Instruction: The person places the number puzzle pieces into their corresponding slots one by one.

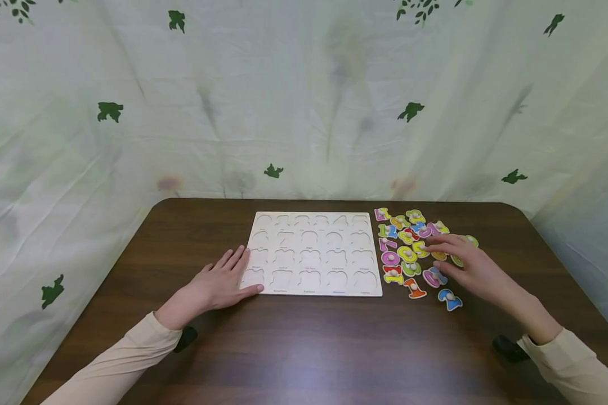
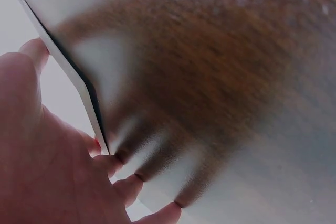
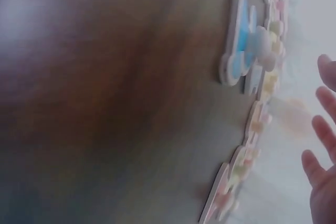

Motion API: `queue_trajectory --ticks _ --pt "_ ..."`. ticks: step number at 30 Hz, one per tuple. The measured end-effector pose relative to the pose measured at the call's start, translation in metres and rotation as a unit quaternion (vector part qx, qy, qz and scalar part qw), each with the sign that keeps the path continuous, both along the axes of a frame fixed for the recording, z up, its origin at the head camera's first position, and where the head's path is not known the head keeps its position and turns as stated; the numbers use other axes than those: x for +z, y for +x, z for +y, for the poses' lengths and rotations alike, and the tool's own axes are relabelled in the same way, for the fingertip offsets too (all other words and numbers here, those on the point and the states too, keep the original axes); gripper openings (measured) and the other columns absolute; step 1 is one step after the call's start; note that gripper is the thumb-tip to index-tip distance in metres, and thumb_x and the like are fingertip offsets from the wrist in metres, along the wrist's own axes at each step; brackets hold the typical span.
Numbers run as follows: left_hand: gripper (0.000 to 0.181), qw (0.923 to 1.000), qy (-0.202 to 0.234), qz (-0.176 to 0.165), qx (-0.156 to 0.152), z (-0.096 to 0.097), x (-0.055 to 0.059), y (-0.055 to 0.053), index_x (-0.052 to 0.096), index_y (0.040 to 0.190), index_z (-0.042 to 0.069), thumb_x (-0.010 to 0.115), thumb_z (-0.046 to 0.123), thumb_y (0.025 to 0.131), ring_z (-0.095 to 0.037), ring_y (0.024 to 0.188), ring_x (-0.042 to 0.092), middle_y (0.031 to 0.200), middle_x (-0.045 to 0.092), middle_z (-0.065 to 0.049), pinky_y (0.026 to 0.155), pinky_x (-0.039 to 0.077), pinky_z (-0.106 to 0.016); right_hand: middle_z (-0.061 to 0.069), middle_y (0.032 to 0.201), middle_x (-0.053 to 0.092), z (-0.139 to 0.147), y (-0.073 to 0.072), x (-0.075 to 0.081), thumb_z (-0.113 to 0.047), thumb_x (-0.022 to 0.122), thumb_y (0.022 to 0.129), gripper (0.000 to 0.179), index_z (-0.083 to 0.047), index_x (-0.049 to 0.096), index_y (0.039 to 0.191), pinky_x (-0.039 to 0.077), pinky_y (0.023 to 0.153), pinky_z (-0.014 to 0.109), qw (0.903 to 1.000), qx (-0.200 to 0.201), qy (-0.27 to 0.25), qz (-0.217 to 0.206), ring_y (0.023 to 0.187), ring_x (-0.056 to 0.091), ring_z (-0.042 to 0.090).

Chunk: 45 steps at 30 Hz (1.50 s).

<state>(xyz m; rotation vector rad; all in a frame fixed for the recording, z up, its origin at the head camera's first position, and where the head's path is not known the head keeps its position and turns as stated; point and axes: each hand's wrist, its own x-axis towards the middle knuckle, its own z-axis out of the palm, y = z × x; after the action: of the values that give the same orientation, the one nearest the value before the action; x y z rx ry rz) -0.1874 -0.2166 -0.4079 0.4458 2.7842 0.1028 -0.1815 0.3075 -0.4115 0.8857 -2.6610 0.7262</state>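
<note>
A white puzzle board (image 1: 296, 268) with rows of number-shaped recesses lies flat on the table. My left hand (image 1: 219, 284) rests on its lower left corner, fingers straight and spread, thumb along the near edge. To the right of the board lies a cluster of colourful knobbed number pieces (image 1: 407, 254). Over the right side of that cluster hovers my right hand (image 1: 478, 270), its fingers relaxed and apart, holding nothing. Nearest the front is a blue number piece (image 1: 451, 300), with an orange number piece (image 1: 415, 288) to its left. In the right wrist view, the fingers (image 3: 314, 169) stand above the pieces.
The brown wooden table (image 1: 304, 349) extends in front of the board and on both sides. A pale curtain (image 1: 304, 101) with green leaf shapes hangs behind the table's far edge. Some pieces overlap one another, and my right hand hides a few.
</note>
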Motion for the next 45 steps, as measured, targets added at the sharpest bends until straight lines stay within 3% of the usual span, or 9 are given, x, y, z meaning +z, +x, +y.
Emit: queue_trajectory --ticks 6,9,12,16,18,22,25,36,45 --pt "0.100 1.0000 0.003 0.003 0.000 0.000 0.002 0.002 0.012 0.158 0.004 0.040 0.073 0.092 -0.039 0.147 0.013 0.163 0.009 -0.018 0.107 0.022 -0.066 0.016 0.132 0.056 -0.012 -0.018 0.002 -0.006 0.076 0.085 0.025 -0.009 0.075 0.110 0.039 0.092 0.060 0.9970 -0.009 -0.030 -0.071 0.130 0.038 0.044" --pt "0.100 1.0000 0.005 0.003 -0.001 0.000 0.002 0.002 0.012 0.158 0.004 0.040 0.073 0.092 -0.039 0.147 0.013 0.163 0.009 -0.018 0.107 0.021 -0.066 0.015 0.135 0.054 -0.020 -0.026 0.002 -0.012 0.075 0.088 0.021 -0.012 0.076 0.109 0.036 0.096 0.064 0.9913 -0.014 -0.037 -0.125 0.135 0.031 0.046" --pt "0.100 1.0000 0.006 0.002 0.000 0.000 0.002 0.002 0.012 0.158 0.004 0.040 0.073 0.091 -0.039 0.147 0.013 0.163 0.009 -0.018 0.107 0.021 -0.067 0.013 0.138 0.053 -0.028 -0.034 0.003 -0.015 0.074 0.089 0.020 -0.015 0.077 0.109 0.036 0.098 0.063 0.9887 -0.006 -0.028 -0.147 0.135 0.033 0.044" --pt "0.100 1.0000 0.006 0.002 0.002 0.000 0.001 0.002 0.011 0.158 0.005 0.040 0.074 0.091 -0.039 0.147 0.012 0.163 0.009 -0.017 0.107 0.021 -0.067 0.015 0.136 0.055 -0.038 -0.044 0.002 -0.010 0.075 0.088 0.019 -0.015 0.078 0.106 0.024 0.104 0.066 0.9896 0.031 -0.019 -0.140 0.131 0.038 0.042" --pt "0.101 1.0000 0.005 0.001 0.004 0.000 0.000 0.001 0.011 0.158 0.005 0.040 0.074 0.091 -0.038 0.147 0.012 0.163 0.008 -0.017 0.108 0.020 -0.067 0.019 0.134 0.055 -0.042 -0.049 0.000 -0.006 0.076 0.086 0.019 -0.014 0.079 0.103 0.025 0.104 0.065 0.9894 0.052 -0.019 -0.134 0.130 0.040 0.043" --pt "0.101 1.0000 0.004 -0.001 0.007 0.000 -0.001 0.001 0.010 0.158 0.005 0.040 0.074 0.090 -0.038 0.148 0.011 0.163 0.007 -0.016 0.108 0.019 -0.067 0.022 0.133 0.056 -0.049 -0.057 -0.004 -0.004 0.078 0.083 0.019 -0.014 0.079 0.098 0.039 0.093 0.058 0.9892 0.080 -0.016 -0.122 0.126 0.045 0.043" --pt "0.102 1.0000 0.003 -0.001 0.008 0.000 -0.002 0.001 0.010 0.158 0.005 0.040 0.075 0.090 -0.038 0.148 0.010 0.163 0.007 -0.016 0.108 0.019 -0.067 0.022 0.132 0.057 -0.053 -0.060 -0.007 -0.006 0.079 0.083 0.017 -0.015 0.080 0.098 0.038 0.094 0.059 0.9890 0.090 -0.008 -0.117 0.125 0.046 0.043" --pt "0.102 1.0000 -0.001 -0.002 0.006 -0.001 -0.005 -0.001 0.009 0.158 0.006 0.040 0.075 0.090 -0.037 0.148 0.010 0.164 0.006 -0.015 0.108 0.019 -0.066 0.016 0.129 0.058 -0.057 -0.066 -0.010 -0.007 0.077 0.085 0.016 -0.019 0.079 0.095 0.036 0.096 0.058 0.9862 0.075 0.013 -0.147 0.124 0.046 0.041" --pt "0.101 1.0000 -0.003 0.001 0.008 -0.001 -0.004 0.000 0.010 0.158 0.006 0.040 0.075 0.090 -0.037 0.148 0.011 0.164 0.006 -0.015 0.108 0.019 -0.066 0.014 0.125 0.058 -0.060 -0.068 -0.014 -0.009 0.080 0.083 0.017 -0.021 0.078 0.094 0.031 0.097 0.062 0.9872 0.074 0.026 -0.139 0.119 0.046 0.041"
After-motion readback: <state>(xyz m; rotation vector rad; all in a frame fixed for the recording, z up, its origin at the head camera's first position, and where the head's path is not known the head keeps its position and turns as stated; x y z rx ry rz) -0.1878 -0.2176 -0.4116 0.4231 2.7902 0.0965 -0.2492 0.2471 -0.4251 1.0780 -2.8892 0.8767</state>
